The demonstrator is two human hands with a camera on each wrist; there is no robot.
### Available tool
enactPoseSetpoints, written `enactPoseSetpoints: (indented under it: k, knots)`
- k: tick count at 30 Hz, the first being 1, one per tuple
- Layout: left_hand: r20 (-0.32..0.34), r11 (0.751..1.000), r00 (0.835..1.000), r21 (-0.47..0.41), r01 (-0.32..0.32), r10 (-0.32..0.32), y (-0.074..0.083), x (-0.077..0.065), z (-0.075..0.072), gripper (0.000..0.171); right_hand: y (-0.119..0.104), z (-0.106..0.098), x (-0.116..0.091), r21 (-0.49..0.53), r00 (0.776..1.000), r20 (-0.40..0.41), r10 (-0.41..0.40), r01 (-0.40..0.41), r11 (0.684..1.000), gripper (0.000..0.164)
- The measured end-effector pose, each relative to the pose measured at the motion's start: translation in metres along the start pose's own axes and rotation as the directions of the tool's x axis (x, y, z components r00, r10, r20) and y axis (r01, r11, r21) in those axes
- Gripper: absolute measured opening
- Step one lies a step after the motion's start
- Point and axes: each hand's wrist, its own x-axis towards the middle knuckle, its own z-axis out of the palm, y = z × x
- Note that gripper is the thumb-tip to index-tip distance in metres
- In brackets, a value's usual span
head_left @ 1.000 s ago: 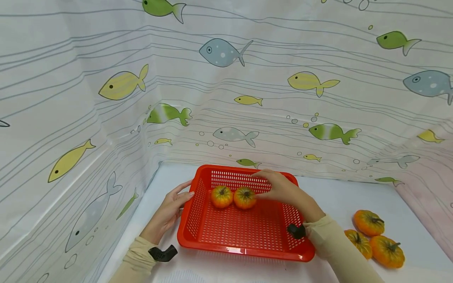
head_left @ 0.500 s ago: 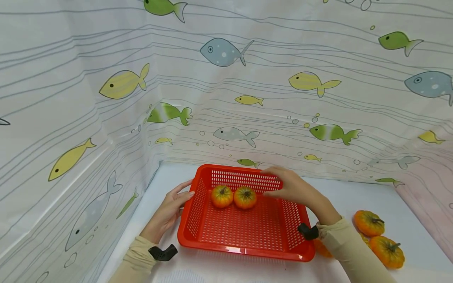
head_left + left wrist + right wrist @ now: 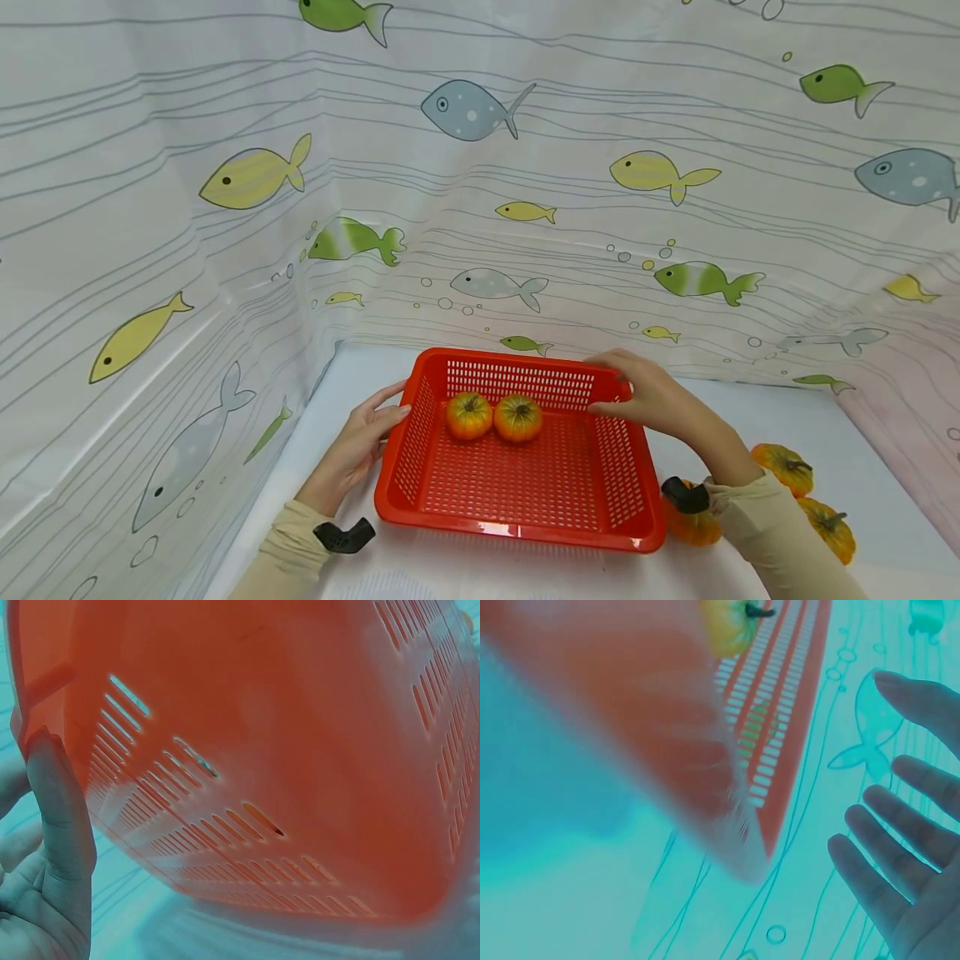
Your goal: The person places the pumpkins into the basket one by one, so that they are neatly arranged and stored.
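Since the earlier frames, the right hand (image 3: 651,398) has moved rightward, away from the two pumpkins, to the far right corner of the red basket (image 3: 517,492); its fingers are parted and hold nothing, and the right wrist view shows them apart from the rim. The left hand (image 3: 358,446) stays at the left side, gripping the basket's rim with thumb and fingers. Inside, toward the back left, the left pumpkin (image 3: 469,417) and the right pumpkin (image 3: 518,418) sit side by side. Three loose pumpkins (image 3: 827,527) lie right of the basket, partly hidden by the right sleeve (image 3: 780,533).
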Motion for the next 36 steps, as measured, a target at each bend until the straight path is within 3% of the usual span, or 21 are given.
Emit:
enactPoseSetpoints:
  k: [21, 36]
  knots:
    - [-0.015, 1.000, 1.000, 0.012, 0.005, -0.004, 0.000, 0.000, 0.000, 0.060, 0.061, -0.027, -0.060, -0.121, 0.992, -0.053, 0.111, -0.117, 0.986, 0.068]
    - [-0.014, 1.000, 1.000, 0.006, -0.008, 0.008, -0.002, 0.001, 0.000, 0.060, 0.125, -0.032, -0.105, -0.172, 0.949, -0.026, 0.313, -0.313, 0.934, 0.076]
